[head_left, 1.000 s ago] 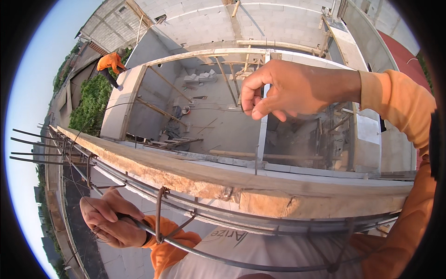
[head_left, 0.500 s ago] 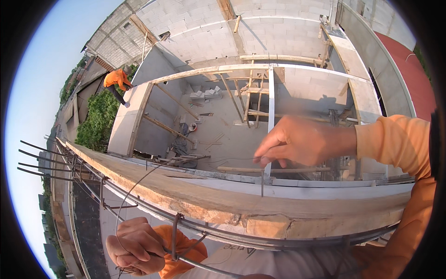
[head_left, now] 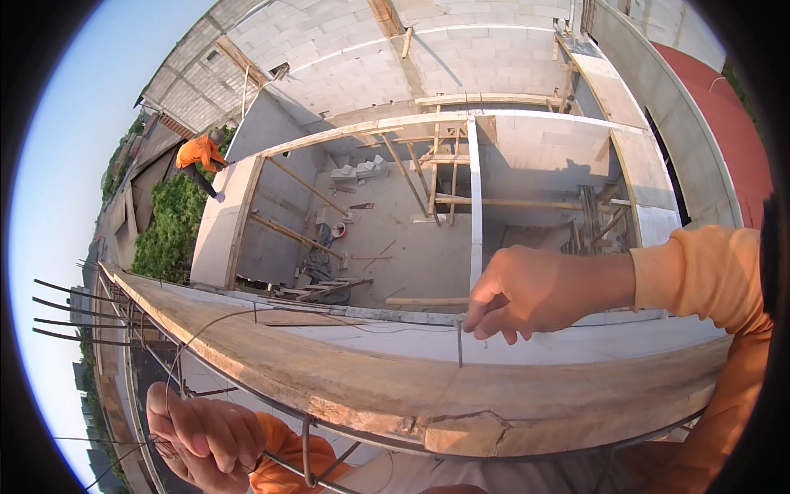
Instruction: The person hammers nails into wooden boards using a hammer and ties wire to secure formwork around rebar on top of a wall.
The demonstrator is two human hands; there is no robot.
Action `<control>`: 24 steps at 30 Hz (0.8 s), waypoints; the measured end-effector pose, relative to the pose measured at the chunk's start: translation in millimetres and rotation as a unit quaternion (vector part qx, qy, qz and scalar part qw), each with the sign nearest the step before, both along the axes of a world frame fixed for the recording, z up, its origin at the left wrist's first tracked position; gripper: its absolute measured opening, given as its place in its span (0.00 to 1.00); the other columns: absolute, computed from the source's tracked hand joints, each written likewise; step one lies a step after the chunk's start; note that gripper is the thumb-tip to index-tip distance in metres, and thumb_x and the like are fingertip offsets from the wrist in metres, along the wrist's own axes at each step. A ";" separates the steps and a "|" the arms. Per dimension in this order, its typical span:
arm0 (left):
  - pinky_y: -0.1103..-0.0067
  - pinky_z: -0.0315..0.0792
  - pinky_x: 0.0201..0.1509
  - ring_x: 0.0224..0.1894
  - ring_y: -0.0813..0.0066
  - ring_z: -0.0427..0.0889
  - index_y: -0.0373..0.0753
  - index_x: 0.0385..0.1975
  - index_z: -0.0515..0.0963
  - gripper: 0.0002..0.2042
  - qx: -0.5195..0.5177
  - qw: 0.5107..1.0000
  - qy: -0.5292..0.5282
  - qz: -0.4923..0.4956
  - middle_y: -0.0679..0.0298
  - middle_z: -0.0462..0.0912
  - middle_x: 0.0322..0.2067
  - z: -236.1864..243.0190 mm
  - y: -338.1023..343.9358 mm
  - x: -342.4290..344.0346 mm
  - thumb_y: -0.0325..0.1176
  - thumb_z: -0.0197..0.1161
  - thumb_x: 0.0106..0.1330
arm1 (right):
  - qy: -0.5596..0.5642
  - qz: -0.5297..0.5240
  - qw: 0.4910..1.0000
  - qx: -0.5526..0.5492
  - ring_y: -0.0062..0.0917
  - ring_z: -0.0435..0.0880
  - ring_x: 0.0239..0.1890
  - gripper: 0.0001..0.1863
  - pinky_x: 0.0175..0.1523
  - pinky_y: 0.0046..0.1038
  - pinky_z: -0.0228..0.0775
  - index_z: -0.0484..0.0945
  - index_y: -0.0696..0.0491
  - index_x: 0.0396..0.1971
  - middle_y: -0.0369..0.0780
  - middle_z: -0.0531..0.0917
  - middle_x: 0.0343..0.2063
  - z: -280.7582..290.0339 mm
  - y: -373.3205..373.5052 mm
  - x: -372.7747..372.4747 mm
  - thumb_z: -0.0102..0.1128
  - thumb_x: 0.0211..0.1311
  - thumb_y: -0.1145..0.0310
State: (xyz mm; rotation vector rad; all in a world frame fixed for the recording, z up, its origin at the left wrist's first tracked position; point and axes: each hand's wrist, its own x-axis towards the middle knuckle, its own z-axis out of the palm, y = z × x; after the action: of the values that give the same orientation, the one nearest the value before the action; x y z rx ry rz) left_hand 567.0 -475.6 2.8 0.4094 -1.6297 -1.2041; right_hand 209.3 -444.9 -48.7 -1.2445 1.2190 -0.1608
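A thin dark tie wire [head_left: 210, 325] loops up from my left hand and runs over the wooden board to the fingertips of my right hand. My left hand [head_left: 206, 436], low on the left beside the rebar cage [head_left: 308, 449], is closed on this wire, with loose wire ends sticking out to its left. Over the far side of the board my right hand [head_left: 547, 288] pinches with thumb and forefinger, apparently on the wire's other end. A short upright metal pin [head_left: 460, 346] stands just below those fingertips. The long wooden formwork board [head_left: 362, 375] lies between both hands.
Rebar ends [head_left: 78, 314] jut out at the left. Beyond the board, block walls [head_left: 329, 74] surround a lower room with bamboo props [head_left: 296, 235], blocks and debris on its floor [head_left: 395, 251]. Another person in orange [head_left: 199, 155] bends at the far left wall top.
My left hand has moved left and slightly down, drawing the wire lower across the board. My right hand has shifted slightly right and down. The view has tilted a little.
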 end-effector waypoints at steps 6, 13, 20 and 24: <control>0.83 0.58 0.01 0.02 0.81 0.56 0.42 0.35 0.63 0.15 -0.028 0.993 0.054 -0.102 0.71 0.62 0.07 -6.1 -12.2 15.7 0.42 0.36 0.84 | 0.041 0.109 0.952 -0.283 0.46 0.85 0.47 0.13 0.53 0.39 0.78 0.82 0.65 0.46 0.48 0.86 0.43 -18.5 20.9 0.1 0.55 0.67 0.75; 0.84 0.55 0.01 0.01 0.83 0.56 0.40 0.39 0.64 0.14 -0.008 0.989 0.087 -0.122 0.71 0.64 0.05 -6.6 -13.7 21.0 0.42 0.38 0.84 | 0.091 0.189 0.919 -0.335 0.44 0.83 0.45 0.15 0.49 0.42 0.77 0.81 0.60 0.49 0.48 0.80 0.39 -3.2 20.9 -18.8 0.54 0.63 0.76; 0.83 0.55 0.02 0.02 0.84 0.56 0.36 0.45 0.65 0.14 -0.103 0.975 0.160 -0.116 0.71 0.63 0.07 -8.0 -13.4 6.7 0.42 0.40 0.84 | 0.223 0.323 0.897 -0.206 0.41 0.81 0.43 0.11 0.47 0.40 0.76 0.80 0.62 0.42 0.47 0.77 0.38 59.2 11.1 -2.7 0.54 0.63 0.76; 0.84 0.54 0.03 0.03 0.85 0.55 0.33 0.49 0.65 0.15 -0.108 0.975 0.145 -0.130 0.71 0.62 0.07 0.6 -9.8 5.9 0.40 0.39 0.84 | 0.181 0.324 0.880 -0.296 0.38 0.79 0.43 0.09 0.48 0.38 0.74 0.81 0.61 0.41 0.45 0.76 0.39 53.1 -14.3 8.1 0.55 0.63 0.76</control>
State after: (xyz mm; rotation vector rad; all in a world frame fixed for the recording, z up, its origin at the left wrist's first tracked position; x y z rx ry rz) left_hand 572.9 -485.5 3.4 -0.1189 -1.5671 -1.1975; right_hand 217.4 -459.3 4.4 -2.2409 1.0165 0.2253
